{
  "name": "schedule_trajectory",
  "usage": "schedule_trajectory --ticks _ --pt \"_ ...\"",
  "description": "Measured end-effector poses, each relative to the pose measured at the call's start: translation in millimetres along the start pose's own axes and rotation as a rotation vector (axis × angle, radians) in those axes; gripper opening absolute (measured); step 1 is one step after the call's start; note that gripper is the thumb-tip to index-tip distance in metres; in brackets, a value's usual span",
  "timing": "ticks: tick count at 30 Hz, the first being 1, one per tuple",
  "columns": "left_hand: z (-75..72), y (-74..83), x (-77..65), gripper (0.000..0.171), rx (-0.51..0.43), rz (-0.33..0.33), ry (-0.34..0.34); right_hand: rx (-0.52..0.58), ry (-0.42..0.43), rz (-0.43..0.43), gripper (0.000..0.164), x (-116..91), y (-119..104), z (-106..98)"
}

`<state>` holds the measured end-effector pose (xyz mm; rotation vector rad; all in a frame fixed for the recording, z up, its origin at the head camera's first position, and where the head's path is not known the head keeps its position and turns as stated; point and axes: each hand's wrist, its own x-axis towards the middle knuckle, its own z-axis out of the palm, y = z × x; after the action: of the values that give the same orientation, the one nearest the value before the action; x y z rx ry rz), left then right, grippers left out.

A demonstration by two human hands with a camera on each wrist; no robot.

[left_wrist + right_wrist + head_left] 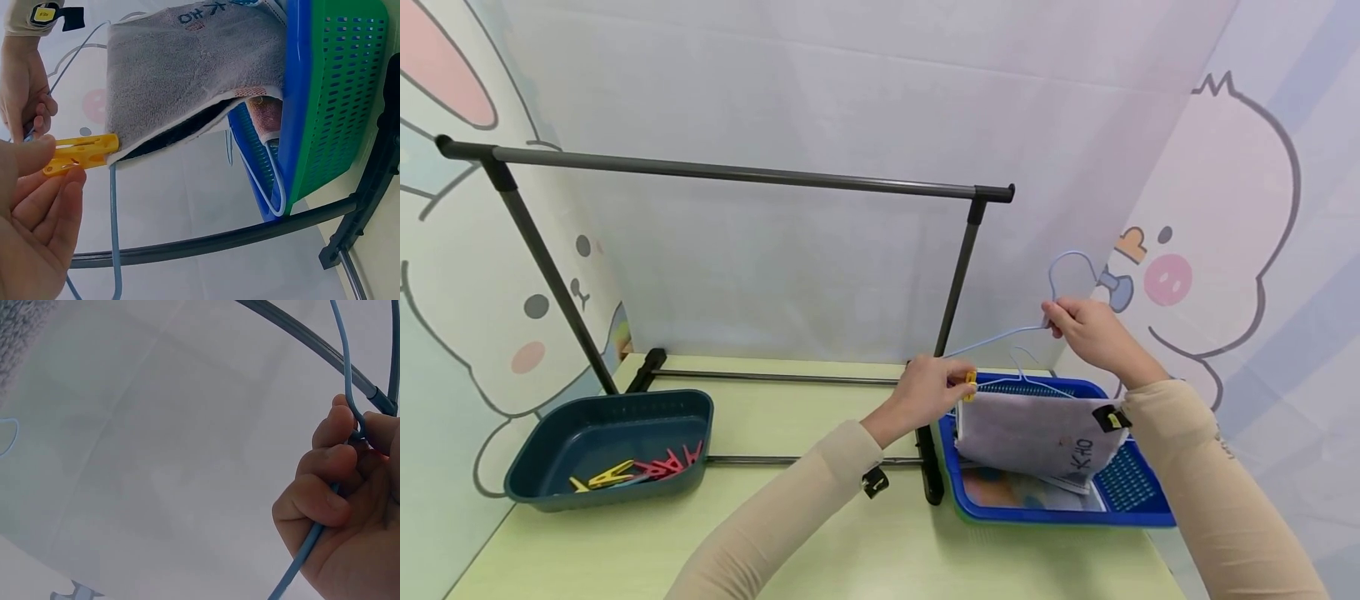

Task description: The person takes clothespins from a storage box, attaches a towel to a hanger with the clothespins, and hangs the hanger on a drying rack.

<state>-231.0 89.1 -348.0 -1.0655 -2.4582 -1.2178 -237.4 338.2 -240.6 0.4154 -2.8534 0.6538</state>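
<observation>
Beneath its hook, a thin blue wire hanger (pixel 996 339) is gripped by my right hand (pixel 1093 335). The right wrist view shows that hand's fingers curled round the wire (pixel 305 545). My left hand (pixel 925 392) pinches a yellow clothespin (pixel 84 152) between thumb and fingers. The clothespin's tip is at the upper corner of a folded grey towel (pixel 1033 433) with dark lettering, beside the hanger wire. The towel hangs over the blue basket (pixel 1067 517); whether the clothespin clamps both towel and wire, I cannot tell.
A dark rack with a top bar (pixel 730 172) stands behind, its right foot (pixel 931 479) close to the basket. On the left, a dark green tub (pixel 610 406) holds several yellow and red clothespins (pixel 658 468). Another hanger (pixel 1021 367) and more cloth (pixel 1000 490) lie in the basket.
</observation>
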Motion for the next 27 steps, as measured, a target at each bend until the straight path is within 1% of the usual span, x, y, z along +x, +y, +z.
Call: schedule_trajectory --ticks 4,8,14,17,19,22,27 --pt "-0.7 -0.2 -0.2 0.017 -0.043 -0.031 -0.015 -0.012 0.021 -0.009 0.046 0 0 -1" --pt "-0.9 -0.6 0.6 0.025 -0.054 -0.056 -0.026 -0.009 0.031 -0.016 0.046 -1 -2 -2" --pt "-0.5 -0.5 1.9 0.024 -0.057 -0.092 -0.082 -0.007 0.026 -0.012 0.046 -1 -3 0" --pt "0.2 -0.8 2.3 0.024 -0.069 -0.102 -0.097 -0.005 0.022 -0.008 0.046 -1 -3 0" --pt "0.3 -1.3 2.3 0.024 -0.081 -0.094 -0.089 -0.002 0.023 -0.005 0.046 -1 -3 -1" --pt "-0.7 -1.4 1.7 0.028 -0.089 -0.073 -0.057 0.002 0.026 -0.004 0.045 -1 -6 -5" --pt "-4.0 -1.2 0.4 0.037 -0.072 -0.044 -0.010 0.001 0.046 -0.001 0.047 0 -10 -13"
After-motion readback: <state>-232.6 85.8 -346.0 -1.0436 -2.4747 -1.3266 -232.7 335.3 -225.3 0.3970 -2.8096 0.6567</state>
